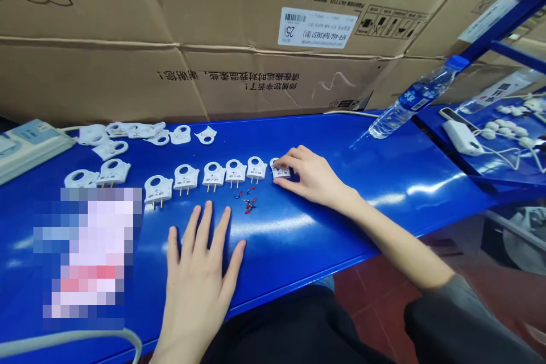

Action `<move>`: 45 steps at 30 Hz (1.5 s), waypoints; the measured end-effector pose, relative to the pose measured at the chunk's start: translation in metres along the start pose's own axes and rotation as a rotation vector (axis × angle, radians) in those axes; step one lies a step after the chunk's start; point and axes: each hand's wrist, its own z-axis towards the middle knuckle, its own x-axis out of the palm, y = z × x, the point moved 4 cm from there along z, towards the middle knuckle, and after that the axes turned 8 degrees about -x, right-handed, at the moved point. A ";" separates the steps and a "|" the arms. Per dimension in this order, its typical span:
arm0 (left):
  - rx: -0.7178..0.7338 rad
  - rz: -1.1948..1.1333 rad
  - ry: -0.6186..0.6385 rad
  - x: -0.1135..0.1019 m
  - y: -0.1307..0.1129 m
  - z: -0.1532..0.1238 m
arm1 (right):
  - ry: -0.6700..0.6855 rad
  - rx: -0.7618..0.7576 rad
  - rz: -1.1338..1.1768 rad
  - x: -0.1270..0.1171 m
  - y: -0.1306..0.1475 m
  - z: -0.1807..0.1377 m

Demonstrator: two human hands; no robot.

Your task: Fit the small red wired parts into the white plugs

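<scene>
My left hand [196, 278] lies flat on the blue table [273, 250], fingers spread, holding nothing. At the right end of a row of white two-pin plug pieces, my right hand [311, 176] has its thumb and fingers around a white plug piece [281, 170], which they partly cover. Each piece has a round hole in its upper part, like this white plug piece [186, 178] in the row, whose metal pins point toward me. Between my hands is a small cluster of red-and-dark parts [248, 203], too small to name.
Several white shells [136, 129] lie at the back left, beside a pale box [36, 145] with a cable. A water bottle [412, 99] leans at the right by a blue rack post. Large cardboard boxes [239, 23] wall off the back. A blurred-out patch covers the left side.
</scene>
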 end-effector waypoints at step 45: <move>0.020 0.004 -0.026 0.000 0.001 0.000 | -0.152 -0.123 -0.025 0.020 0.034 0.002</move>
